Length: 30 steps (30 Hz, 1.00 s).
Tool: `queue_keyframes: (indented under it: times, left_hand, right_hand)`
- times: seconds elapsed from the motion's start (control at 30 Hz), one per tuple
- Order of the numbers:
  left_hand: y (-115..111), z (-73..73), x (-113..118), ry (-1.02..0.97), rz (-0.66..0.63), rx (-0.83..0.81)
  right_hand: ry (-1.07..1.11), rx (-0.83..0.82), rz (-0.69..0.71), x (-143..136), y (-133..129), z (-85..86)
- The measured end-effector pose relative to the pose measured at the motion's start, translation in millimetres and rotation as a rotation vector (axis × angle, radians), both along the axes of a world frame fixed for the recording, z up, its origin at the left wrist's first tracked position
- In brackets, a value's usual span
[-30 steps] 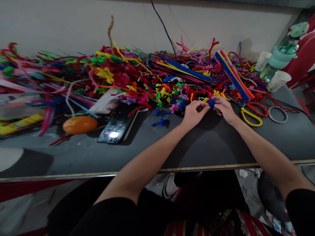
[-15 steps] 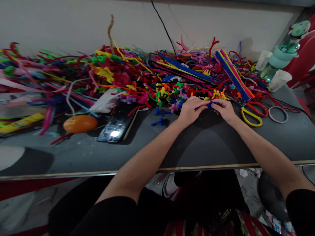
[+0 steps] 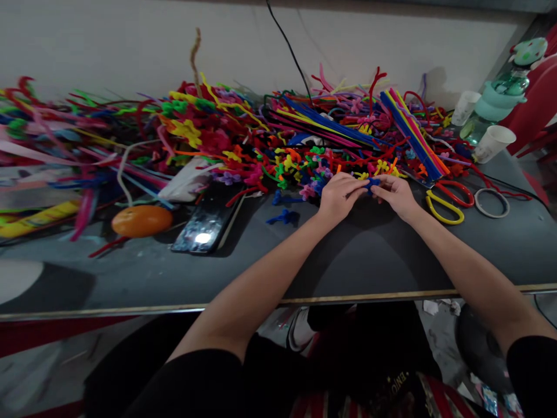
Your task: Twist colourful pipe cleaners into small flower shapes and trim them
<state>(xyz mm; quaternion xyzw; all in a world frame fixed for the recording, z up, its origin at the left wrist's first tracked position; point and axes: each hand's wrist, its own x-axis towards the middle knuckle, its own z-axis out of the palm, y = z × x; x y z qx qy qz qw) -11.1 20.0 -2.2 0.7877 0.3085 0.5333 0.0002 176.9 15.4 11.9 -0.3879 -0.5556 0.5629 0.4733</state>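
Note:
My left hand (image 3: 342,194) and my right hand (image 3: 395,196) meet over the table, fingers closed on a small blue pipe cleaner piece (image 3: 371,184) between them. Its exact shape is partly covered by my fingertips. Left of my left hand lie two finished-looking twists of blue pipe cleaner, an upper one (image 3: 287,198) and a lower one (image 3: 282,217). Just beyond my hands is a heap of small coloured pipe cleaner flowers (image 3: 289,165). Scissors (image 3: 444,203) with one red and one yellow handle rest to the right of my right hand.
A long pile of pipe cleaners (image 3: 209,122) runs along the wall. On the left are a phone (image 3: 204,226) and an orange oval object (image 3: 142,221) with a cord. At right stand a tape roll (image 3: 492,202), paper cups (image 3: 495,144) and a green bottle (image 3: 491,113).
My fingers have shifted slightly around the blue pipe cleaner, and a little more of it shows between them. Everything else on the table stays in place.

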Motion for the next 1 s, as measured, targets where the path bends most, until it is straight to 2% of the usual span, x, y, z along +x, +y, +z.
queue_keyframes:
  times: [0.27,0.5,0.77,1.0]
  left_hand:
    - [-2.7,5.7,0.1,-0.022,0.000,0.024]
    - [0.3,6.3,-3.3,0.067,-0.049,0.021]
    - [-0.7,10.1,-2.4,0.123,-0.118,0.126]
    - [-3.9,9.0,-0.1,0.119,-0.096,0.084]
  right_hand:
    - [-0.065,-0.036,0.022,0.2,-1.8,7.1]
    - [-0.086,-0.032,0.075,-0.1,-3.0,8.2]
    - [-0.137,-0.028,0.257,7.9,0.4,10.3]
    - [-0.127,0.002,0.239,7.5,0.9,8.3]
